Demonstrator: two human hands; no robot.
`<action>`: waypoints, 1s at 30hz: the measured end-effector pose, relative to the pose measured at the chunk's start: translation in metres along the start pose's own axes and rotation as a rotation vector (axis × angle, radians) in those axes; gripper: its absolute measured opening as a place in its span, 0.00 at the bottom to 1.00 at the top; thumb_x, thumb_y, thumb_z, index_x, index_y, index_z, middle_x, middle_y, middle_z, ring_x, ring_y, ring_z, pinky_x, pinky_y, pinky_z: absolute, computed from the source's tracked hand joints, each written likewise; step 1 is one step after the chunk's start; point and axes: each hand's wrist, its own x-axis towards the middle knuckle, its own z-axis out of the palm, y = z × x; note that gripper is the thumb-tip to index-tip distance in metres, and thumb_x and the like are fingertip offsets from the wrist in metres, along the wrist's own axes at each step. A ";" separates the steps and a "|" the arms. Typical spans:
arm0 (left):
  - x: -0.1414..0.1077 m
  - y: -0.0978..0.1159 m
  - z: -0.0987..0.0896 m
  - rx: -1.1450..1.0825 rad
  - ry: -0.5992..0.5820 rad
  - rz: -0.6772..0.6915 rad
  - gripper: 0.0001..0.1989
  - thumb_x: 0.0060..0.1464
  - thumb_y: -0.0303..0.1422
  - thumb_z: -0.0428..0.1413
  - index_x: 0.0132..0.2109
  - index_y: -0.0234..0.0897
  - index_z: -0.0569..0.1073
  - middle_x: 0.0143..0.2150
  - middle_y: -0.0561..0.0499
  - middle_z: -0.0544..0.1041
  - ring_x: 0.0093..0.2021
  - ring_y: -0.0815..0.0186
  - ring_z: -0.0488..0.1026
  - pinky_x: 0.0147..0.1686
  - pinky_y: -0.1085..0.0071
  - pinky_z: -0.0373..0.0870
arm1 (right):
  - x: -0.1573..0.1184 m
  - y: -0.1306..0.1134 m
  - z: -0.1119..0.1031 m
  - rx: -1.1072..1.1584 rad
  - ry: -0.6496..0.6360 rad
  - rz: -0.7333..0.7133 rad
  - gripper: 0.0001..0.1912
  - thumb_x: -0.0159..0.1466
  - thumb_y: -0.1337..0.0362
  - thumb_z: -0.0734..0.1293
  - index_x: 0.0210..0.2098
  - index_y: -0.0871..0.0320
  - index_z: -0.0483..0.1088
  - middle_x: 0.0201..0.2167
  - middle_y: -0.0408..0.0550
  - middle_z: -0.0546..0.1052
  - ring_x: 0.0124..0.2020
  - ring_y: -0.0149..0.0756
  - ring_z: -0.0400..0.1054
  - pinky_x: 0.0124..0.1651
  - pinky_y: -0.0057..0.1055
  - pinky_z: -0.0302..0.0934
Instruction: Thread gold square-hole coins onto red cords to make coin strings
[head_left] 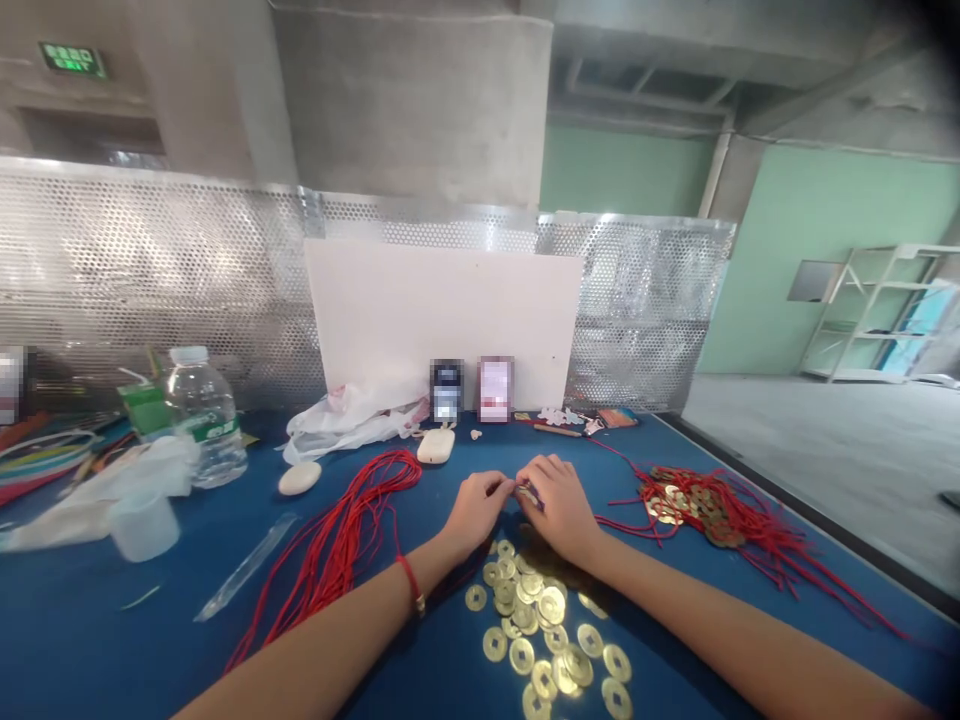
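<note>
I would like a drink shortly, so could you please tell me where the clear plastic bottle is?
It stands at the left of the head view, just right of the green cup, behind the white cup.

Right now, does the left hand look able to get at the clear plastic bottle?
Probably, with a stretch: the bottle stands upright, its right side open. Crumpled white plastic partly hides its lower left, and the left hand is busy fingertip to fingertip with the right hand.

The green emergency exit sign (73,60) read "EXIT" beneath blurred characters. The green label (217,429) on the clear plastic water bottle (201,385) was too blurred to read.
</note>
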 end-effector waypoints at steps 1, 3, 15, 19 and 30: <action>0.001 0.000 -0.001 -0.012 -0.010 -0.005 0.17 0.54 0.40 0.49 0.25 0.34 0.72 0.20 0.54 0.68 0.25 0.68 0.64 0.28 0.72 0.57 | -0.001 -0.001 0.000 0.005 -0.022 -0.005 0.03 0.63 0.65 0.64 0.37 0.57 0.67 0.38 0.47 0.72 0.41 0.39 0.61 0.43 0.34 0.50; 0.002 0.000 -0.002 -0.026 -0.031 -0.010 0.17 0.54 0.41 0.49 0.25 0.34 0.73 0.20 0.54 0.67 0.26 0.67 0.63 0.29 0.72 0.57 | -0.004 0.000 0.000 0.026 -0.058 0.006 0.04 0.63 0.67 0.64 0.39 0.57 0.67 0.39 0.47 0.72 0.42 0.39 0.61 0.43 0.34 0.50; 0.003 0.002 -0.002 -0.045 -0.059 0.001 0.17 0.52 0.41 0.51 0.26 0.33 0.75 0.23 0.52 0.72 0.28 0.67 0.65 0.30 0.72 0.58 | -0.004 0.008 0.002 0.147 -0.074 0.056 0.06 0.63 0.64 0.66 0.41 0.56 0.68 0.34 0.43 0.75 0.38 0.35 0.63 0.39 0.31 0.48; 0.002 0.005 -0.003 -0.016 -0.050 -0.035 0.17 0.50 0.42 0.53 0.26 0.33 0.77 0.24 0.51 0.76 0.28 0.65 0.68 0.30 0.72 0.59 | -0.002 0.011 0.003 0.165 -0.085 0.060 0.06 0.63 0.65 0.66 0.40 0.55 0.71 0.33 0.42 0.75 0.38 0.34 0.62 0.39 0.30 0.48; 0.004 0.003 -0.006 -0.082 -0.025 -0.132 0.16 0.48 0.43 0.57 0.32 0.35 0.82 0.33 0.48 0.81 0.36 0.58 0.74 0.37 0.68 0.65 | -0.001 0.018 0.003 0.128 -0.170 0.101 0.02 0.62 0.64 0.67 0.33 0.55 0.73 0.32 0.43 0.73 0.36 0.33 0.61 0.37 0.30 0.47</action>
